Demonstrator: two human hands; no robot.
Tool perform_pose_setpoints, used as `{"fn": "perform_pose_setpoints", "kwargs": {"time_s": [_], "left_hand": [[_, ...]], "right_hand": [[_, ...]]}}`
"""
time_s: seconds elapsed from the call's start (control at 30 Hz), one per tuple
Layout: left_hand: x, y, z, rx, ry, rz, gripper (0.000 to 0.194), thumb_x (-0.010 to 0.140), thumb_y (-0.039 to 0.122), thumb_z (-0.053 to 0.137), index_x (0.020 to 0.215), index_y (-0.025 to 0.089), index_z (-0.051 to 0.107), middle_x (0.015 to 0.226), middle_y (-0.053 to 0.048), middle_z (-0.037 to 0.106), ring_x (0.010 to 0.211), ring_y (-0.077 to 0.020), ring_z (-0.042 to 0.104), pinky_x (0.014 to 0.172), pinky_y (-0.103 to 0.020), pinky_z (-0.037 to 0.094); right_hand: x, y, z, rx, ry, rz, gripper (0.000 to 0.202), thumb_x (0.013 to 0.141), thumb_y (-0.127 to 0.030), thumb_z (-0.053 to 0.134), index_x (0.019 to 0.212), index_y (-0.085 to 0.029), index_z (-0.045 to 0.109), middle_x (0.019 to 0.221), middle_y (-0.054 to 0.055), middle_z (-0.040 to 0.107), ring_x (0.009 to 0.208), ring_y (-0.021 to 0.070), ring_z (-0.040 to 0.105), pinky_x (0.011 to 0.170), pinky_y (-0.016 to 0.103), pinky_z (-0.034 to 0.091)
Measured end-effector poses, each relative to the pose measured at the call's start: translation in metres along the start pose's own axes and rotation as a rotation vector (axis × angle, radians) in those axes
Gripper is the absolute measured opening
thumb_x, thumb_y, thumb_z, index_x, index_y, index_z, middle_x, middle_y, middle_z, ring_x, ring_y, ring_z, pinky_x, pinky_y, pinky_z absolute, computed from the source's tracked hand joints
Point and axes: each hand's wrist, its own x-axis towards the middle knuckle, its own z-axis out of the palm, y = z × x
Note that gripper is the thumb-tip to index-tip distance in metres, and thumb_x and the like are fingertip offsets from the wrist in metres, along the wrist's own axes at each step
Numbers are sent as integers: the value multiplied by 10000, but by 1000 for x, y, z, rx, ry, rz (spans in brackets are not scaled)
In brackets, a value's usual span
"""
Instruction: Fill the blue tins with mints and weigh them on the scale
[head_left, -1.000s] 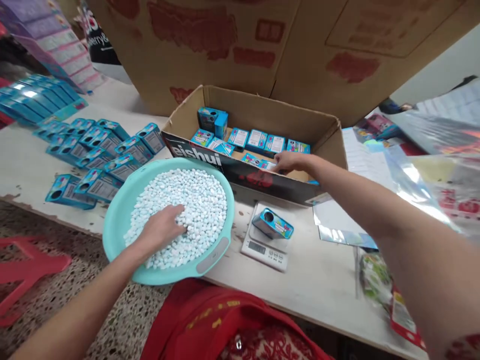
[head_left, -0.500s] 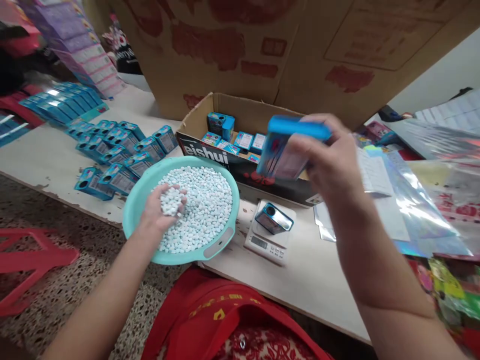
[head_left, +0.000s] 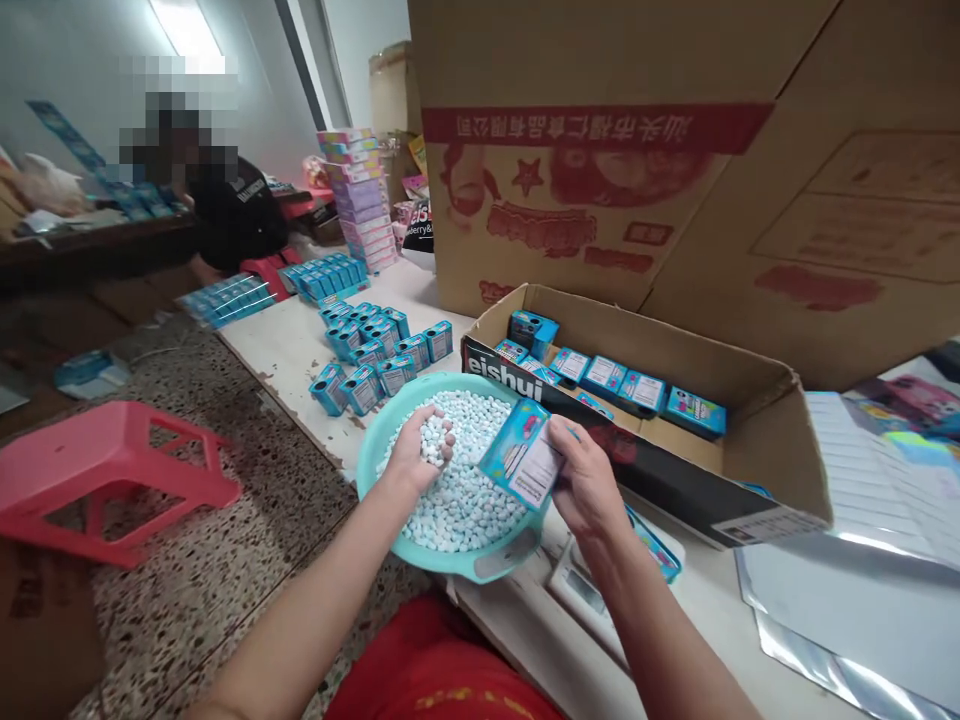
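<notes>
My left hand (head_left: 420, 450) is cupped palm up over the basin, fingers curled round a heap of small white and pale blue candies (head_left: 433, 440). Under it, the turquoise basin (head_left: 369, 455) is filled with the same candies (head_left: 465, 515). My right hand (head_left: 581, 470) grips a blue printed candy box (head_left: 523, 455), tilted above the basin's right side. Partly behind my right forearm is a white digital scale (head_left: 574, 590) with another blue box (head_left: 660, 550) on it.
An open cardboard tray (head_left: 772, 430) holding several blue boxes stands behind the scale. Rows of blue boxes (head_left: 364, 385) stand at the left of the table. Silvery sheets (head_left: 840, 610) lie right. A red stool (head_left: 112, 470) is on the floor; a person (head_left: 236, 205) sits beyond.
My right hand has brought the blue box down and left, from above the cardboard tray to over the basin. My left hand still holds candies. The view has turned left, showing a person.
</notes>
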Motion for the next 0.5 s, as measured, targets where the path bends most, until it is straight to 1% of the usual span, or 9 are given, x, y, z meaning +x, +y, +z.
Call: {"fn": "perform_pose_setpoints", "kwargs": {"time_s": [0.07, 0.13, 0.2, 0.3, 0.4, 0.47, 0.5], "left_hand": [[0, -6, -3, 13, 34, -23, 85, 750, 175, 568, 766, 177, 484, 595, 16, 514, 417, -73, 488, 340, -117, 349], [-1, -13, -6, 11, 45, -58, 84, 765, 189, 571, 770, 178, 488, 598, 8, 525, 418, -77, 489, 336, -118, 337], [-1, -21, -8, -7, 31, -99, 88, 780, 208, 575, 772, 180, 492, 599, 3, 533, 420, -84, 496, 330, -122, 331], [-4, -32, -6, -35, 15, -166, 76, 785, 192, 569, 770, 178, 496, 596, -4, 541, 413, -90, 499, 326, -125, 325], [-6, -40, -2, -57, 32, -193, 43, 815, 202, 536, 805, 163, 523, 570, -12, 552, 365, -87, 465, 299, -128, 286], [-5, -41, 0, -94, 62, -160, 75, 837, 217, 515, 843, 149, 546, 567, -18, 572, 341, -84, 447, 288, -136, 275], [-4, -39, -1, -116, 86, -131, 80, 839, 217, 515, 849, 147, 551, 569, -17, 580, 340, -83, 448, 289, -138, 277]], "right_hand": [[12, 8, 0, 181, 14, 114, 448, 570, -521, 820, 830, -203, 640, 856, 47, 718, 824, 244, 683, 741, 405, 580], [21, 16, 0, 257, 34, 139, 421, 584, -501, 817, 835, -212, 641, 911, 54, 725, 906, 263, 685, 780, 430, 583], [26, 24, 4, 288, 82, 100, 381, 605, -460, 808, 854, -224, 641, 938, 42, 726, 972, 258, 675, 834, 441, 573], [24, 35, 15, 297, 131, -9, 365, 638, -416, 777, 926, -239, 640, 984, 24, 721, 1046, 234, 651, 921, 440, 534], [13, 46, 28, 269, 99, -62, 500, 681, -418, 740, 1130, -250, 601, 1093, 32, 699, 1065, 223, 643, 944, 445, 515], [4, 52, 33, 200, 48, -52, 596, 689, -423, 736, 1226, -237, 556, 1154, 57, 676, 1056, 232, 646, 929, 443, 519], [1, 54, 32, 144, 25, -54, 619, 679, -421, 743, 1233, -224, 550, 1151, 70, 674, 1043, 238, 649, 914, 436, 525]]}}
